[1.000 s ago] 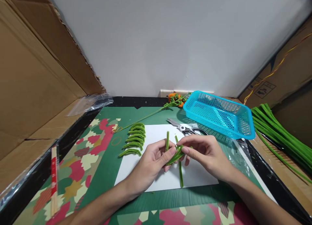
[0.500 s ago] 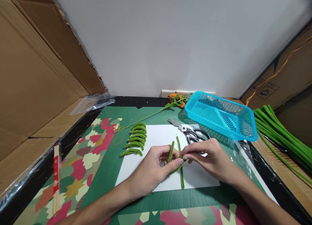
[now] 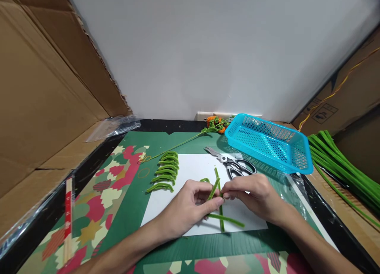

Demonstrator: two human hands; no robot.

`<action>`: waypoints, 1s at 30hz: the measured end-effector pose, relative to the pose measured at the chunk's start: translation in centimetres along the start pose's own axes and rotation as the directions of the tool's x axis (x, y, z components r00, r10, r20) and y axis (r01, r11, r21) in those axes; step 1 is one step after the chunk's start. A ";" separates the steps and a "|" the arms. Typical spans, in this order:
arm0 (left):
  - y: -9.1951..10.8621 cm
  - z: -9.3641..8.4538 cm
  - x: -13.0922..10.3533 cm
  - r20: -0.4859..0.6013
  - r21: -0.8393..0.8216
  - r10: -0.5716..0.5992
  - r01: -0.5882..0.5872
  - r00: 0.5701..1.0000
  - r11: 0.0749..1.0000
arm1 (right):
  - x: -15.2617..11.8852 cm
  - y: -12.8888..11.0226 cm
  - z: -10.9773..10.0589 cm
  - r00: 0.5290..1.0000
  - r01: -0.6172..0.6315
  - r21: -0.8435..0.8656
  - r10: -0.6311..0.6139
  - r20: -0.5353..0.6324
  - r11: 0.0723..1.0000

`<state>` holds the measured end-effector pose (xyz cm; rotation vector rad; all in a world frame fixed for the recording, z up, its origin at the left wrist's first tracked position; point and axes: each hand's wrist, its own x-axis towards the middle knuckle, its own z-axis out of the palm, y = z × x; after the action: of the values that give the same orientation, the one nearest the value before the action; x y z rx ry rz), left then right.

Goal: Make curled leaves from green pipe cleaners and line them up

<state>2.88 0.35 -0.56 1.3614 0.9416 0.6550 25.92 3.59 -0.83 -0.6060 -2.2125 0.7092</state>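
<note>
My left hand (image 3: 198,205) pinches a short green fuzzy stem (image 3: 213,188) over the white paper (image 3: 190,169). Fingertips of my right hand (image 3: 252,191) close on the same piece, touching the left fingertips. Another green stem (image 3: 228,219) sticks out to the right from under my left hand. Behind the fingers a straight green stem (image 3: 222,222) lies upright in view on the paper. A small bent green piece (image 3: 204,180) shows just above my left fingers. Bent green pieces (image 3: 166,171) form a column at the paper's left edge.
Scissors (image 3: 230,161) lie at the paper's upper right, beside a blue basket (image 3: 267,143). An orange flower (image 3: 215,121) with a long stem rests behind. Long green stems (image 3: 341,167) are at the right, chopsticks (image 3: 68,218) at the left, cardboard (image 3: 44,68) beyond.
The stem piece between my hands has tilted to the right. A second piece now sticks out below my left hand, and a bent end shows above it. Both hands stay nearly in place.
</note>
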 end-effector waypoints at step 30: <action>0.7 -0.2 0.3 -0.245 -0.090 0.054 -0.079 0.968 0.993 | 1.5 -0.7 2.0 0.830 -0.324 0.730 0.551 -0.087 0.602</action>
<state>2.98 0.77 0.06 1.2473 1.0459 0.9235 23.35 3.43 -0.82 -0.8055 -1.3267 1.5072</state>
